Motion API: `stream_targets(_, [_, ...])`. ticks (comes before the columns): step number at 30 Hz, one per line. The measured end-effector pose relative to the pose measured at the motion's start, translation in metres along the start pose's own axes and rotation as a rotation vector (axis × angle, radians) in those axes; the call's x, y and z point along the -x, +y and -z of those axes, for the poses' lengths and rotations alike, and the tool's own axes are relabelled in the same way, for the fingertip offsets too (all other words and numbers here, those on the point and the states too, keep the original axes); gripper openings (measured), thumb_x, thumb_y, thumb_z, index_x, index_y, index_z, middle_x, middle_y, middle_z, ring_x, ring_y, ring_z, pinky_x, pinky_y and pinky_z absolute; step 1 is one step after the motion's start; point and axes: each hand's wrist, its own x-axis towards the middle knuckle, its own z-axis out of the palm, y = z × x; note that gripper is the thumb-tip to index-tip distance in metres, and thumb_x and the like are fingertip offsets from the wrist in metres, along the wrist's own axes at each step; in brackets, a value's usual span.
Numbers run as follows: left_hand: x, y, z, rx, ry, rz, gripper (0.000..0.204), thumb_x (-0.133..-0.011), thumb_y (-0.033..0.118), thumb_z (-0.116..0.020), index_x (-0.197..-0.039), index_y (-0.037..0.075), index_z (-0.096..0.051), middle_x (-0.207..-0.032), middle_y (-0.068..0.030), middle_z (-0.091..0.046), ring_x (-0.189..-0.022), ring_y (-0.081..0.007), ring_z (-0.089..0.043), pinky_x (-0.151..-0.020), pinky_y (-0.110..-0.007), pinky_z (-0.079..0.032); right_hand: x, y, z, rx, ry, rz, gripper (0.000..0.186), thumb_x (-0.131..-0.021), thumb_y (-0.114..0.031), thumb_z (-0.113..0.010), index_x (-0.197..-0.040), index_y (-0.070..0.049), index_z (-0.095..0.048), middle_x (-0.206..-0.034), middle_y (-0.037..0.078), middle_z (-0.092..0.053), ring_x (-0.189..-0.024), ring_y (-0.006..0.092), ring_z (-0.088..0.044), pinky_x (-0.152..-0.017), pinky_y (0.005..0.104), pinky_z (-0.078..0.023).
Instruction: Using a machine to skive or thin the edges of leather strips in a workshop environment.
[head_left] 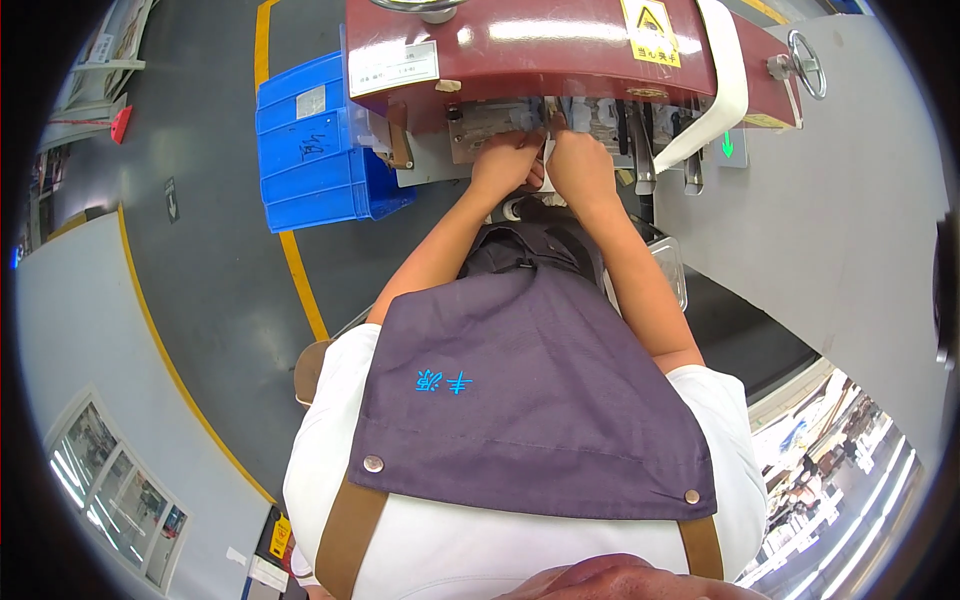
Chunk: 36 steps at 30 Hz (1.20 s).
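Note:
Both my hands are at the low front opening of a dark red machine (pixel 540 55). My left hand (pixel 507 163) has its fingers curled together in front of the small metal parts under the housing. Close beside it, on the right, my right hand (pixel 581 165) is closed, its fingertips reaching up toward the opening. Whatever the fingers of either hand hold is too small or hidden to name. A flat metal plate (pixel 432 168) sticks out left of my hands. To their right, a metal channel (pixel 645 178) slopes down out of the machine.
A blue plastic crate (pixel 310 150) stands against the machine's left side. A white curved band (pixel 728 70) and a handwheel (pixel 806 65) are on its right. A clear plastic bin (pixel 670 270) sits beside my right forearm. A grey panel (pixel 850 190) fills the right side.

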Motion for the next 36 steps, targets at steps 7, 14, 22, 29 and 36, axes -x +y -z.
stream_targets(7, [0.001,-0.004,0.001,-0.044,-0.008,-0.042,0.043,-0.091,0.037,-0.046,-0.077,-0.001,-0.060,-0.060,-0.0094,-0.063,-0.049,-0.0166,-0.063,-0.048,-0.027,-0.048,0.004,0.005,0.004,0.001,-0.007,0.014,0.032,-0.082,-0.011,-0.047,-0.111,-0.007,-0.059,-0.073,0.025,-0.062,-0.071,0.0416,-0.063,-0.063,0.0497,-0.051])
stream_targets(14, [0.003,-0.004,0.002,-0.131,0.004,-0.063,0.044,-0.091,0.039,-0.045,-0.079,0.000,-0.061,-0.061,-0.0097,-0.064,-0.049,-0.0174,-0.062,-0.049,-0.029,-0.048,0.004,0.008,-0.017,-0.066,0.091,-0.002,0.032,-0.082,-0.011,-0.046,-0.112,-0.009,-0.059,-0.071,0.024,-0.062,-0.070,0.0419,-0.062,-0.063,0.0503,-0.050])
stream_targets(22, [-0.002,-0.007,0.000,-0.150,0.002,-0.181,0.042,-0.091,0.037,-0.046,-0.082,-0.001,-0.061,-0.063,-0.0109,-0.064,-0.050,-0.0180,-0.063,-0.051,-0.028,-0.048,-0.010,0.011,-0.014,-0.005,0.104,0.024,0.024,-0.079,-0.012,-0.052,-0.098,-0.001,-0.061,-0.074,0.024,-0.063,-0.071,0.0404,-0.064,-0.064,0.0469,-0.052])
stream_targets(29, [0.004,-0.022,0.006,-0.012,-0.040,-0.126,0.041,-0.092,0.038,-0.048,-0.088,0.000,-0.061,-0.068,-0.0094,-0.065,-0.052,-0.0131,-0.060,-0.047,-0.024,-0.043,0.033,0.017,0.002,-0.115,0.082,-0.056,0.023,-0.082,-0.013,-0.049,-0.102,-0.003,-0.058,-0.082,0.025,-0.064,-0.079,0.0424,-0.062,-0.070,0.0497,-0.049])
stream_targets(36, [0.007,-0.023,0.010,0.007,-0.084,-0.104,0.040,-0.093,0.037,-0.048,-0.090,0.000,-0.061,-0.073,-0.0091,-0.066,-0.057,-0.0112,-0.060,-0.053,-0.022,-0.044,0.054,0.079,0.031,-0.655,0.645,-0.105,0.023,-0.088,-0.023,-0.057,-0.099,-0.002,-0.058,-0.088,0.011,-0.063,-0.073,0.0248,-0.060,-0.070,0.0370,-0.048])
